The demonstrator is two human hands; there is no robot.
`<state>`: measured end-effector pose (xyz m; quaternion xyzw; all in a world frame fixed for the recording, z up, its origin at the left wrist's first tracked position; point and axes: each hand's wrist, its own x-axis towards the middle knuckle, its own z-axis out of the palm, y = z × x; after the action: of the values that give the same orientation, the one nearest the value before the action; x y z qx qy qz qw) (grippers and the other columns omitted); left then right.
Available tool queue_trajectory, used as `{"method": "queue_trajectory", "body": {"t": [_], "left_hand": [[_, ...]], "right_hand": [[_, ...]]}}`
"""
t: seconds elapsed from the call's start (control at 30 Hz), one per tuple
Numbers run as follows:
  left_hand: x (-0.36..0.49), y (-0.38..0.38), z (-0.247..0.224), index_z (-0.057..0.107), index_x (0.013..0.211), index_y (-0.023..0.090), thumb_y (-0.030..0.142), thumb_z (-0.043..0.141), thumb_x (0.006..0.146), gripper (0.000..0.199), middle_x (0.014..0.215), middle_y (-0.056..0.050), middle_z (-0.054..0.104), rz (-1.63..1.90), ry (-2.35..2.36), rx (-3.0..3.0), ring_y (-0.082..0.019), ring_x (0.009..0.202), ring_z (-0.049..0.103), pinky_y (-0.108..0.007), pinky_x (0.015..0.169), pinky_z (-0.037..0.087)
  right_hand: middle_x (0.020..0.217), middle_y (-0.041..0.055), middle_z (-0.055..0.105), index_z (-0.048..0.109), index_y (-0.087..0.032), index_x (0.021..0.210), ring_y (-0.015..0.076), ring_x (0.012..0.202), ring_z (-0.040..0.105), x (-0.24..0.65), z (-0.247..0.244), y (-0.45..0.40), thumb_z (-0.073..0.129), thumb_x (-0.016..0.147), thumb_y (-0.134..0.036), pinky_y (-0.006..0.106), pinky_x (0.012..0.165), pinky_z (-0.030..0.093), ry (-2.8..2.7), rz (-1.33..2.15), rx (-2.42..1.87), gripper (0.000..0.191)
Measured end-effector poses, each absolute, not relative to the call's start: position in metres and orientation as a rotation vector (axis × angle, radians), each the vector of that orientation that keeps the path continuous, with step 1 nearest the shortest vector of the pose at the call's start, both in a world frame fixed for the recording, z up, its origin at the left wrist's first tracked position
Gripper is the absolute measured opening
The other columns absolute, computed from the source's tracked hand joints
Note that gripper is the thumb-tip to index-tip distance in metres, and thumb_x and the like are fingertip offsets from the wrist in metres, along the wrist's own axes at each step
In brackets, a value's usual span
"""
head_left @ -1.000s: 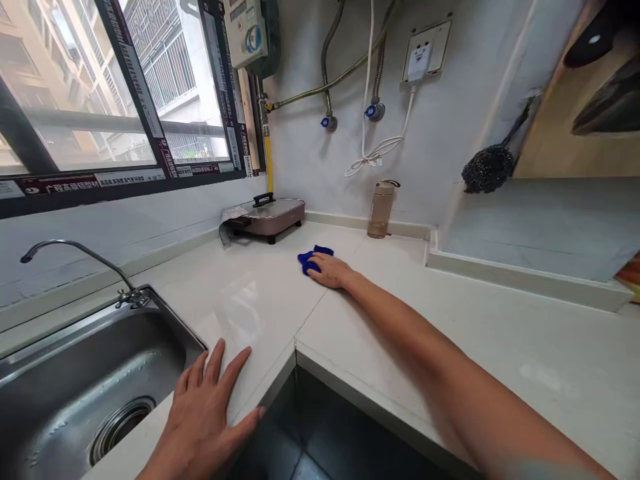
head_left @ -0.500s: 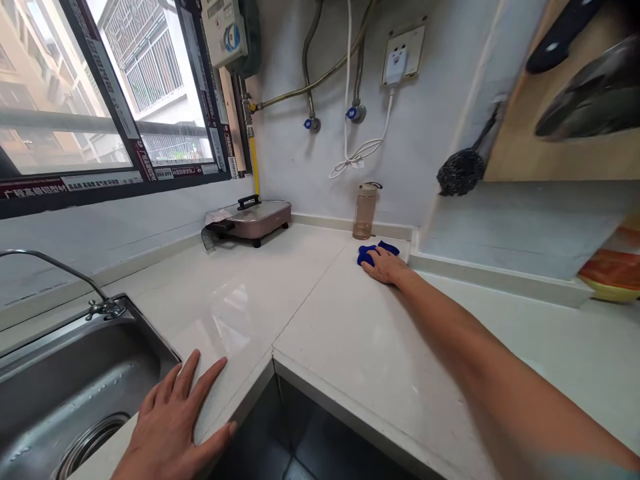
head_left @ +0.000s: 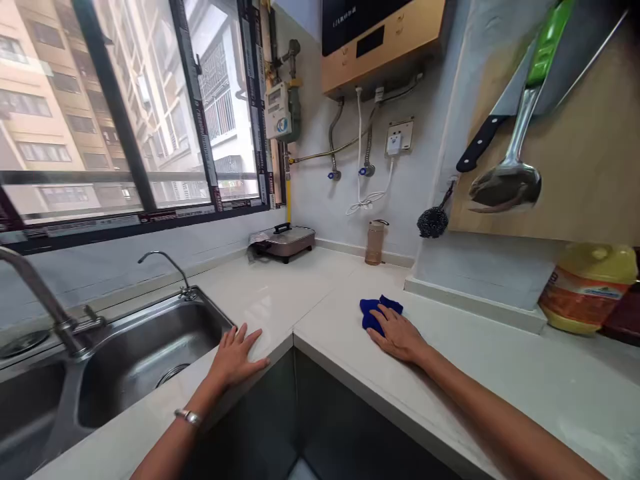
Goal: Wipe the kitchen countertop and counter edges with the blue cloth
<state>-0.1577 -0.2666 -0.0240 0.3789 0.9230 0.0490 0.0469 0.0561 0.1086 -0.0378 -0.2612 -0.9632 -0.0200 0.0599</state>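
A dark blue cloth (head_left: 371, 313) lies bunched on the white countertop (head_left: 330, 340), right of the corner seam. My right hand (head_left: 397, 333) presses on it, with the fingers over the cloth and part of it showing beyond them. At the inner edge of the counter, beside the sink, my left hand (head_left: 237, 357) rests flat with its fingers spread and nothing in it. A silver bracelet (head_left: 189, 417) is around the left wrist. Behind the cloth, a brownish clear bottle (head_left: 375, 243) stands upright near the wall.
On the left is a steel double sink (head_left: 145, 353) with two faucets. An electric pan (head_left: 290, 241) with a lid sits in the back corner. A knife, a ladle (head_left: 510, 180) and a scrubber (head_left: 433, 221) hang at the right, above an oil jug (head_left: 590, 287).
My right hand and the blue cloth have moved nearer, away from the bottle and wall. The view has pulled back and tilted up, showing more of the sink and the hanging utensils.
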Motion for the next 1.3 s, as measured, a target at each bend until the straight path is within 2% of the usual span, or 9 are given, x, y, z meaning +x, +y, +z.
{"method": "queue_trajectory", "body": {"t": [0.2, 0.3, 0.37, 0.5, 0.6, 0.77, 0.83, 0.93, 1.3], "left_hand": [[-0.143, -0.298, -0.027, 0.03, 0.159, 0.017, 0.068, 0.055, 0.085, 0.094, 0.168, -0.019, 0.016, 0.084, 2.784, 1.224, -0.04, 0.156, 0.003, -0.059, 0.126, 0.009], [-0.138, -0.347, -0.027, 0.026, 0.16, 0.02, 0.066, 0.062, 0.081, 0.098, 0.168, -0.018, 0.013, 0.003, 2.741, 1.309, -0.041, 0.156, 0.002, -0.06, 0.126, 0.011], [-0.136, -0.393, -0.03, 0.026, 0.16, 0.022, 0.066, 0.063, 0.08, 0.098, 0.168, -0.016, 0.015, -0.03, 2.753, 1.352, -0.041, 0.156, 0.004, -0.062, 0.125, 0.012], [-0.138, -0.487, -0.052, 0.02, 0.161, 0.031, 0.073, 0.057, 0.082, 0.097, 0.169, -0.011, 0.014, -0.039, 2.841, 1.435, -0.042, 0.155, 0.009, -0.068, 0.123, 0.015], [-0.14, -0.524, -0.076, 0.012, 0.161, 0.036, 0.072, 0.053, 0.086, 0.093, 0.169, -0.009, 0.014, 0.053, 2.961, 1.373, -0.043, 0.154, 0.018, -0.072, 0.119, 0.021], [-0.132, -0.524, -0.085, 0.01, 0.161, 0.039, 0.074, 0.058, 0.081, 0.099, 0.17, -0.006, 0.013, 0.113, 3.003, 1.283, -0.042, 0.152, 0.026, -0.071, 0.118, 0.025], [-0.126, -0.519, -0.077, 0.01, 0.161, 0.039, 0.073, 0.061, 0.079, 0.103, 0.169, -0.007, 0.014, 0.107, 2.985, 1.252, -0.042, 0.152, 0.027, -0.072, 0.118, 0.026], [-0.118, -0.514, -0.064, 0.009, 0.161, 0.039, 0.067, 0.063, 0.081, 0.1, 0.169, -0.006, 0.015, 0.091, 2.979, 1.159, -0.041, 0.152, 0.027, -0.071, 0.118, 0.028], [-0.113, -0.514, -0.063, 0.015, 0.16, 0.042, 0.053, 0.075, 0.072, 0.108, 0.17, -0.002, 0.017, 0.118, 2.997, 1.101, -0.041, 0.152, 0.028, -0.069, 0.119, 0.031]], "right_hand": [[0.164, 0.0066, 0.029, 0.041, -0.025, 0.153, 0.0323, 0.15, 0.029, 0.127, -0.048, 0.057, 0.034, 0.097, -0.066, 0.054, 0.124, 0.031, -2.951, 0.07, -0.453, 0.07], [0.164, 0.0006, 0.029, 0.044, -0.034, 0.151, 0.0295, 0.148, 0.035, 0.16, -0.061, 0.069, 0.034, 0.097, -0.069, 0.053, 0.122, 0.036, -2.949, 0.173, -0.265, 0.066], [0.162, 0.0009, 0.033, 0.05, -0.035, 0.147, 0.0294, 0.142, 0.045, 0.171, -0.07, 0.092, 0.035, 0.096, -0.07, 0.051, 0.118, 0.043, -2.958, 0.236, -0.259, 0.064], [0.161, 0.0036, 0.037, 0.052, -0.033, 0.145, 0.0305, 0.139, 0.048, 0.156, -0.083, 0.148, 0.038, 0.092, -0.073, 0.055, 0.118, 0.042, -2.85, 0.268, -0.434, 0.068], [0.157, 0.0093, 0.043, 0.056, -0.027, 0.141, 0.0331, 0.138, 0.049, 0.122, -0.088, 0.185, 0.038, 0.088, -0.076, 0.057, 0.117, 0.041, -2.805, 0.221, -0.54, 0.074], [0.145, 0.0267, 0.049, 0.056, -0.009, 0.136, 0.0411, 0.138, 0.045, 0.034, -0.089, 0.225, 0.032, 0.088, -0.072, 0.056, 0.115, 0.04, -2.78, 0.02, -0.7, 0.083], [0.143, 0.0294, 0.048, 0.056, -0.01, 0.135, 0.0461, 0.134, 0.046, -0.008, -0.086, 0.225, 0.031, 0.088, -0.071, 0.062, 0.106, 0.043, -2.77, -0.025, -0.825, 0.081], [0.144, 0.0283, 0.046, 0.059, -0.013, 0.131, 0.0496, 0.128, 0.048, -0.069, -0.074, 0.201, 0.028, 0.091, -0.07, 0.065, 0.097, 0.045, -2.807, -0.006, -0.954, 0.076], [0.159, 0.0162, 0.035, 0.048, -0.018, 0.144, 0.0442, 0.138, 0.038, -0.239, -0.052, 0.025, 0.03, 0.094, -0.059, 0.062, 0.11, 0.037, -2.985, 0.114, -0.447, 0.067]]}}
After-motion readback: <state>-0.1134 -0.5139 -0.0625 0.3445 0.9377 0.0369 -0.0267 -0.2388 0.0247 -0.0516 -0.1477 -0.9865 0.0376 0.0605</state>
